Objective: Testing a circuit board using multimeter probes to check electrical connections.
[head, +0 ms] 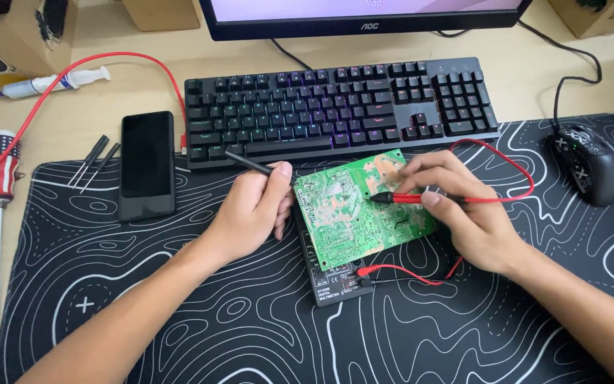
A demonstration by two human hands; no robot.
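The green circuit board [364,208] lies solder side up, tilted on top of a black multimeter [334,279] whose lower end shows below it; its long axis runs from lower left to upper right, and it sits between the two hands, touching both probes. The board is pale green with lighter copper-coloured patches and rows of small solder points. The right hand [463,213] is closed in a pen-like pinch on the red probe [399,198], which lies nearly level, its tip pointing left onto the middle of the board. The left hand [254,210] is curled round the black probe [250,163], whose shaft slants up and to the left; its tip seems to meet the board's left edge, though the thumb hides the contact. Red leads [506,160] loop from the right hand and plug into the meter. All this rests on a black patterned desk mat [179,313] on the counter [94,107], with a keyboard [339,107] just behind, a phone [147,163] to the left and a mouse [586,163] to the right.
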